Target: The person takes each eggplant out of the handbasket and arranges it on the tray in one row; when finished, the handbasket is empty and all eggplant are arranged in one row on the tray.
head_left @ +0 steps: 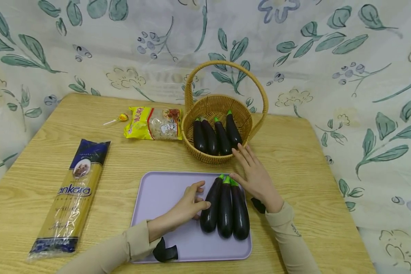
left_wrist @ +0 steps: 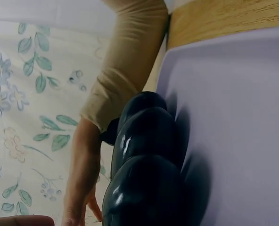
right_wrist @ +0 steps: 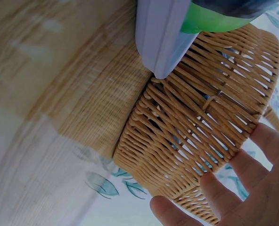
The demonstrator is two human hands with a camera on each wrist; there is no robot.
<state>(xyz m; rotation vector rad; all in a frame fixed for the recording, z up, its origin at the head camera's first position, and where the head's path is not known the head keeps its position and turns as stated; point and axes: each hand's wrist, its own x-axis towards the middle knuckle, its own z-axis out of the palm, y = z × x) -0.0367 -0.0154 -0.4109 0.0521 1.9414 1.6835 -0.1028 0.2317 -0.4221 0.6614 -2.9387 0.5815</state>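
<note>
Three dark eggplants [head_left: 225, 209] with green stems lie side by side on the right part of a lilac tray [head_left: 161, 190]. My left hand [head_left: 188, 203] is just left of them, its fingers loosely bent and its thumb by the nearest eggplant; whether it touches is unclear. Behind the tray stands a wicker basket [head_left: 216, 160] with a tall handle, with several eggplants [head_left: 210, 139] inside. My right hand [head_left: 258, 180] reaches past the tray to the basket's front right rim, fingers extended. In the right wrist view its spread fingers [right_wrist: 250, 172] are at the rim, holding nothing.
A pack of spaghetti [head_left: 72, 198] lies on the wooden table [head_left: 294, 163] at the left. Left of the basket are a yellow and clear food bag [head_left: 154, 123] and a lollipop [head_left: 123, 117]. A floral cloth [head_left: 123, 49] hangs behind the table.
</note>
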